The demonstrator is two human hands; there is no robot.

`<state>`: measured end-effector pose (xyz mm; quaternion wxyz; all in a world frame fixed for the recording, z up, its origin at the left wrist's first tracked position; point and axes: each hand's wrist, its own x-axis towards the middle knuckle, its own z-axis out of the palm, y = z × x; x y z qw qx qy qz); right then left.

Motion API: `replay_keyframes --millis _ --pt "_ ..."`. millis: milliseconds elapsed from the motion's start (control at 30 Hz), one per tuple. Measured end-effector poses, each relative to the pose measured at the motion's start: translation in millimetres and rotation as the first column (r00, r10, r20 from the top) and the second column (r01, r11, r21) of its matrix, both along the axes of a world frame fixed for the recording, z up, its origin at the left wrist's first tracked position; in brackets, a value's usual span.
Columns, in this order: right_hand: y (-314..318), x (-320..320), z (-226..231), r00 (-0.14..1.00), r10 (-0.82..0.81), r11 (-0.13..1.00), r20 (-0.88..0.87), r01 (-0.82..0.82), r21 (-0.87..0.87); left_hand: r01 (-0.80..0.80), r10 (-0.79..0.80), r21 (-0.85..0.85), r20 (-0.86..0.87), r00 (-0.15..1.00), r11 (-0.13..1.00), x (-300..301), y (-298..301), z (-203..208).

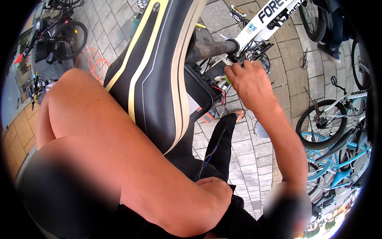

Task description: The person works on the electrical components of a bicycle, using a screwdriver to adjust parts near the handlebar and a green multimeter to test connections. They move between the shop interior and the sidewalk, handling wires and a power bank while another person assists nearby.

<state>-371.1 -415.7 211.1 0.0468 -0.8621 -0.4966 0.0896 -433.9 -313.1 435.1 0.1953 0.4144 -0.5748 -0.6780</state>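
My right hand [251,81] reaches in from the right with its fingers curled beside the white bike frame [254,30]. Under its fingertips shows a small bright green piece [228,75]; most of what the fingers grip is hidden. A dark, worn tube [211,51] and loose black cables [254,55] are close by. My left hand is not visible; a bare bent limb [131,147] fills the left foreground. A long black seat [159,83] with yellow stripes and a tan edge stands in the middle. Beneath it, red wires [223,93] hang beside a black box [201,89].
A yellow-handled screwdriver [202,26] lies on the paving beyond the tube. Parked bikes, one with a black wheel [322,123], line the right. Another bike [67,40] and an orange hose [93,59] are at the left. A dark shoe [329,52] shows at the upper right.
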Motion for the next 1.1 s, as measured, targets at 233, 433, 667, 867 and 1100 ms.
replay_keyframes --millis 233,433,667,867,1100 --pt "10.8 -1.2 0.8 1.0 0.017 0.999 0.017 -0.018 0.029 0.034 -0.032 0.09 -0.027 0.999 0.995 -8.7 -11.8 3.7" --pt "12.3 3.9 2.9 0.998 0.058 0.998 0.0 -0.058 -0.03 0.024 -0.015 0.131 -0.069 0.997 0.991 -28.4 -24.0 -8.4" --pt "14.6 5.4 5.0 0.995 0.089 0.991 -0.041 -0.092 -0.098 0.026 -0.031 0.155 0.027 0.999 0.988 -16.0 -20.3 -0.9" --pt "13.8 5.0 -0.7 0.996 0.092 0.996 0.015 -0.092 -0.012 0.007 -0.02 0.118 0.109 0.994 0.993 -12.5 -16.7 2.8" --pt "-2.6 -17.3 9.0 0.987 -0.157 0.987 -0.039 0.158 0.02 0.029 -0.039 0.122 0.086 0.995 0.992 -12.5 -18.2 -25.7"
